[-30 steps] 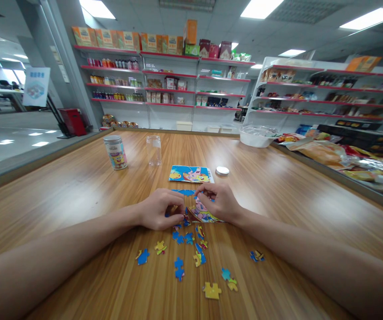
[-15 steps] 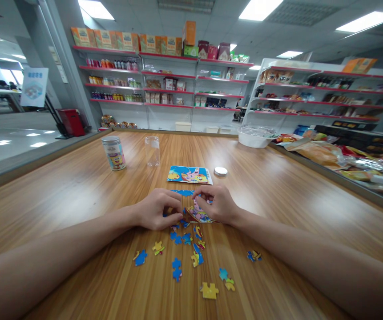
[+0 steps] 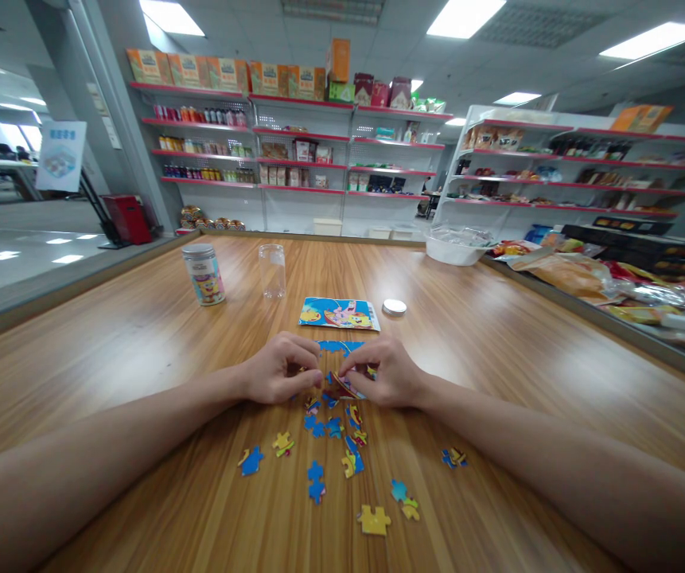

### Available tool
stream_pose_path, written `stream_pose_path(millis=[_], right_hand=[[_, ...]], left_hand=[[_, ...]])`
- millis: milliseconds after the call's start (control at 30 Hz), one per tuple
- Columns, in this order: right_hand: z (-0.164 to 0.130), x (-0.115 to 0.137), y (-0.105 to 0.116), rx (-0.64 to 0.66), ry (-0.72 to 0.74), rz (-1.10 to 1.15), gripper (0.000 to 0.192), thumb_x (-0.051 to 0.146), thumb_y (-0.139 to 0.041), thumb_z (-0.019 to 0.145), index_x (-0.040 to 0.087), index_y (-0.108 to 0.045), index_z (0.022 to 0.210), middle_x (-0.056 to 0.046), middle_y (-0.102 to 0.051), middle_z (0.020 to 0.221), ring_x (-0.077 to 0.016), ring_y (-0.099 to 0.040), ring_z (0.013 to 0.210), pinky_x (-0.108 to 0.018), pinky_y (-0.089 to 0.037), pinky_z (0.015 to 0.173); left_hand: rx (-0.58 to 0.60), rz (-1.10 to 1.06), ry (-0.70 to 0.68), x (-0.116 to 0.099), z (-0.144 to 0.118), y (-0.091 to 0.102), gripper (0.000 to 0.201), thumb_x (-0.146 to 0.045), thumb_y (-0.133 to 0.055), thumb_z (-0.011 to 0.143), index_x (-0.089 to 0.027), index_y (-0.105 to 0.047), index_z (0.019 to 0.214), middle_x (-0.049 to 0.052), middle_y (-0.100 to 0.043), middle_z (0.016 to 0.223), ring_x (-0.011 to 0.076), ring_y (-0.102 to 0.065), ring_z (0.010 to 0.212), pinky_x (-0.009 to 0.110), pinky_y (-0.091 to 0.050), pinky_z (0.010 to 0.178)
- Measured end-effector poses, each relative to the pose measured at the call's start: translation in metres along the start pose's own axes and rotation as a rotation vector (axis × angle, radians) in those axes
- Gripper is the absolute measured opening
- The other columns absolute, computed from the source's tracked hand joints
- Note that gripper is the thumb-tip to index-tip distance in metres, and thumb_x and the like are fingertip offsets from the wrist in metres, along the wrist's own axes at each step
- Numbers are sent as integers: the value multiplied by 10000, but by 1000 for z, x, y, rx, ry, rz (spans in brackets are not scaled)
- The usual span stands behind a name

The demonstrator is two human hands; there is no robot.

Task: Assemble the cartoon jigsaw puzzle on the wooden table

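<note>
Wide wood-grain tabletop [image 3: 139, 334], glossy, streaked with glare from ceiling panel lights. Both bare hands resting at its centre: left hand [image 3: 276, 370] and right hand [image 3: 387, 372] knuckle to knuckle, fingers curled in and pinched together on a partly joined puzzle section [image 3: 347, 386], tilted up off the wood between the fingertips. Just beyond the hands, at 12 o'clock, a strip of joined blue pieces [image 3: 339, 346] flat on the surface. Farther at 12 o'clock, a reference picture card [image 3: 339, 313], blue with cartoon figures, and just beside it at 1 o'clock a small round metal lid [image 3: 395, 306]. At 11 o'clock, well apart from the hands, a clear plastic jar [image 3: 273, 270] standing upright with no lid, and left of it a printed tin [image 3: 204, 274] with a silver cap. Loose puzzle pieces [image 3: 318, 477] scattered at 6 o'clock, near the forearms: blue ones, yellow ones, a single yellow piece [image 3: 375, 520] nearest the camera, a small pair [image 3: 455, 458] off at 4 o'clock. At 2 o'clock, near the far edge, a white bowl [image 3: 458, 248] covered in film. Along the right edge, heaped snack bags [image 3: 581, 274]. Behind, red-edged white shop shelves [image 3: 294, 143] stocked with boxes and bottles; at 10 o'clock a red bin [image 3: 128, 219] and a sign on a stand [image 3: 59, 155] on a polished grey floor
</note>
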State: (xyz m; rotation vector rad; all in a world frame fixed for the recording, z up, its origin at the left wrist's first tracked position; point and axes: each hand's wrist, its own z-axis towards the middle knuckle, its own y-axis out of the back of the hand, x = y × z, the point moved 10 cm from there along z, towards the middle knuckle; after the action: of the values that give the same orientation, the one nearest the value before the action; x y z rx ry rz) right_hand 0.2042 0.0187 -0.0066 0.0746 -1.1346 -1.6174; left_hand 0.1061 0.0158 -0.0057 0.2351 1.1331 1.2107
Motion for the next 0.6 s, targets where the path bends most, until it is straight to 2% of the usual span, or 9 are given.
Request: stream_pose_path(millis=[233, 400, 600], right_hand=[[-1, 4, -2, 38, 21, -9, 206, 149, -555, 743, 166, -760, 751, -36, -676, 591, -128, -582, 483, -226, -421, 492], [-2, 0, -4, 43, 13, -17, 213, 139, -558, 724, 170, -767, 754, -35, -689, 609, -127, -580, 485, -230, -440, 510], [-2, -3, -6, 59, 5, -30, 233, 137, -553, 718, 177, -777, 765, -35, -681, 593, -128, -574, 476, -233, -441, 515]], left_hand=[[25, 43, -56, -9, 2, -5, 174, -187, -568, 887, -140, -735, 872, 55, -653, 739, 111, -540, 555, 222, -410, 518], [99, 93, -78, -9, -1, -13, 183, -136, -576, 841, -165, -743, 911, 65, -690, 818, 129, -590, 612, 236, -461, 565], [166, 50, -109, -12, -2, -18, 258, -69, -548, 798, -182, -744, 921, 65, -709, 873, 148, -640, 690, 240, -487, 618]])
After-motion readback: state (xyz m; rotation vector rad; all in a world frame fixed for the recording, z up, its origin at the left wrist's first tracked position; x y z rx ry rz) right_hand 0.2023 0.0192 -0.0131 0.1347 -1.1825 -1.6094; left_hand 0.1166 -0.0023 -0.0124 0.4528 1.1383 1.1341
